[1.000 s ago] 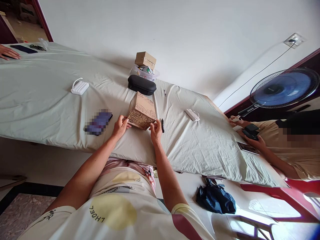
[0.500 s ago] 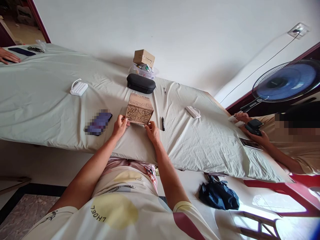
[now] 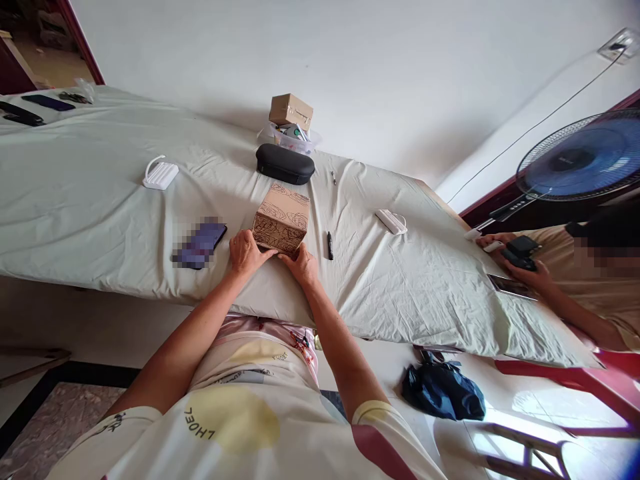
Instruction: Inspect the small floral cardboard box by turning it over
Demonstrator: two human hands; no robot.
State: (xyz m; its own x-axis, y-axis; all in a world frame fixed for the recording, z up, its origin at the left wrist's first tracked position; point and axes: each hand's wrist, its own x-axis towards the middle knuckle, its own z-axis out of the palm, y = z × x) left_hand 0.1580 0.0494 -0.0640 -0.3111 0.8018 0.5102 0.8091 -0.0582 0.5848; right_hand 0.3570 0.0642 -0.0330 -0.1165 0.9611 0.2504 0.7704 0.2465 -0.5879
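Note:
A small cardboard box (image 3: pixel 281 219) with dark line drawings of swirling, rose-like shapes on its top and near side rests on the cloth-covered table (image 3: pixel 430 293) in front of me. My left hand (image 3: pixel 245 253) grips its near left corner, thumb stretched inward along the lower edge. At the near right corner my right hand (image 3: pixel 303 265) holds the box the same way, its thumb pointing towards the left one. The fingertips under and behind the box are partly hidden. Just right of the box lies a black marker pen (image 3: pixel 330 245). To the left is a phone (image 3: pixel 201 244) with a blurred screen.
Behind the box are a black zip case (image 3: pixel 285 164), a clear plastic tub (image 3: pixel 305 142) and a plain carton (image 3: pixel 291 111). White corded blocks (image 3: pixel 161 176) sit on both sides. At right, another person (image 3: pixel 595 287) holds a black device near a spinning fan (image 3: pixel 575 160).
The box has tipped so more of its patterned top shows. Both my thumbs have moved inward along its near edge. The other person's hand at far left has left the view.

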